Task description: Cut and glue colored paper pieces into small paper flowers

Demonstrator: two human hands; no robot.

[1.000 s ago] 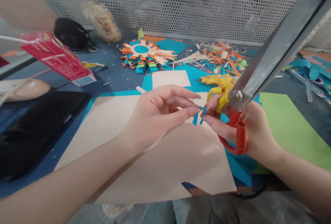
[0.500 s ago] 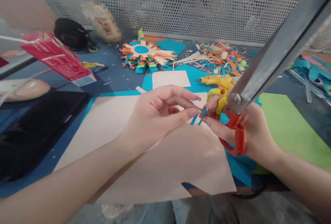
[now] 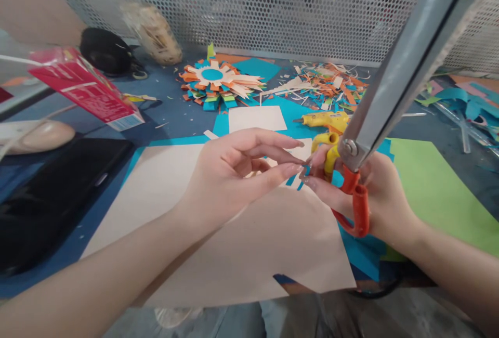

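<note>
My left hand (image 3: 237, 171) is closed in a pinch on a small piece of blue paper (image 3: 290, 179), cut into narrow strips that hang down. The fingertips of my right hand (image 3: 384, 197) meet it from the other side and pinch the same piece. Scissors (image 3: 351, 164) with red and yellow handles hang on my right hand, their long metal blades pointing up and to the right. Under both hands lies a large pale sheet of paper (image 3: 249, 244), with a notch cut in its near edge.
Behind my hands lie a yellow glue gun (image 3: 325, 121), a layered paper flower (image 3: 212, 75) and a heap of paper scraps (image 3: 335, 86). Green paper (image 3: 440, 187) lies on the right. A pink carton (image 3: 88, 88) and a black case (image 3: 58, 197) are on the left. A perforated metal panel (image 3: 234, 10) stands behind.
My hands stay almost in place, still pinching the blue paper. The scissors on my right hand have tilted slightly, their blades shifting a little to the left.
</note>
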